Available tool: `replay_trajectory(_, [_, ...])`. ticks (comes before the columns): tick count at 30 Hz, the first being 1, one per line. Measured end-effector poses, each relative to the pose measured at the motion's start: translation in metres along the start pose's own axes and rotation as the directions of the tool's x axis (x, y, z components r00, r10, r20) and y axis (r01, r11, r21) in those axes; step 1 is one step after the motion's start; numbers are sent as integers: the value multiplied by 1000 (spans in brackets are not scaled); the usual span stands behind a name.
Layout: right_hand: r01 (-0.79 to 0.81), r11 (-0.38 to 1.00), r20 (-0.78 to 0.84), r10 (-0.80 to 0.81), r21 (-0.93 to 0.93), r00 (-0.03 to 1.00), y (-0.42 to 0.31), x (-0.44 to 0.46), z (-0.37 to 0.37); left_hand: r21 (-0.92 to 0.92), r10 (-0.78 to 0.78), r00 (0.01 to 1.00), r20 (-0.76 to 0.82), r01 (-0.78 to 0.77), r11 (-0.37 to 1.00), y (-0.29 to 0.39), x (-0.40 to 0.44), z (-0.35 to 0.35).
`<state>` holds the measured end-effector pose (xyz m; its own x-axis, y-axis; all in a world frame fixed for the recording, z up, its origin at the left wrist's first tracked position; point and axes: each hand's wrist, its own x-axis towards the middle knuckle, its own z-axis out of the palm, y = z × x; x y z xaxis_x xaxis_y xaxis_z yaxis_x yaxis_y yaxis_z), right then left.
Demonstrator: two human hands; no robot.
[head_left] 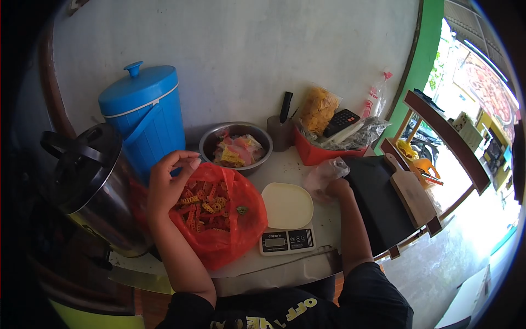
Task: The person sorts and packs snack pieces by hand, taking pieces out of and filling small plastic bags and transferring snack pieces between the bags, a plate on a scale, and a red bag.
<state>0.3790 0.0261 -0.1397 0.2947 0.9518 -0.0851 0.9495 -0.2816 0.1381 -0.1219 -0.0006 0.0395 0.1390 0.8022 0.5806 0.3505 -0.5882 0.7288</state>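
Observation:
My left hand (169, 183) is over the left rim of a red plastic bag (246, 211), its fingertips drawn together in a pinch. Whatever may be between them is too small to make out. Inside the bag lie many dry, ridged snack pieces (205, 204) in orange and red. To the right, my right hand (341, 189) is closed on a small clear plastic bag (323, 174), beside the black surface. Between the hands sits a white kitchen scale (287, 241) with a cream tray (287, 206) on it.
A metal bowl (264, 155) of packed snacks stands behind the red bag. A blue lidded container (156, 118) and a steel pot (90, 181) are at left. Back right, a red basket (309, 153) holds a calculator (342, 122). A wooden board (412, 192) lies on a black surface (375, 203).

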Motion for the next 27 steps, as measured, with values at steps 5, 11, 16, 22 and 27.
replay_trajectory(5, [52,958,-251,21,281,968,-6,-18,-37,55,-38,999,21,37,998,6,0,4])
replay_trajectory(11, [309,757,-486,13,575,874,17,-39,-77,9,-5,999,48,4,1000,1,3,7])
replay_trajectory(16, [340,665,-538,112,665,835,26,-57,-102,5,-10,997,73,10,1000,7,3,12])
replay_trajectory(22, [97,733,-423,274,673,864,29,-72,-132,-18,27,994,109,-25,1000,6,3,16])
replay_trajectory(27, [212,754,-648,343,622,680,21,-71,-143,-41,41,987,158,-34,999,7,5,30])
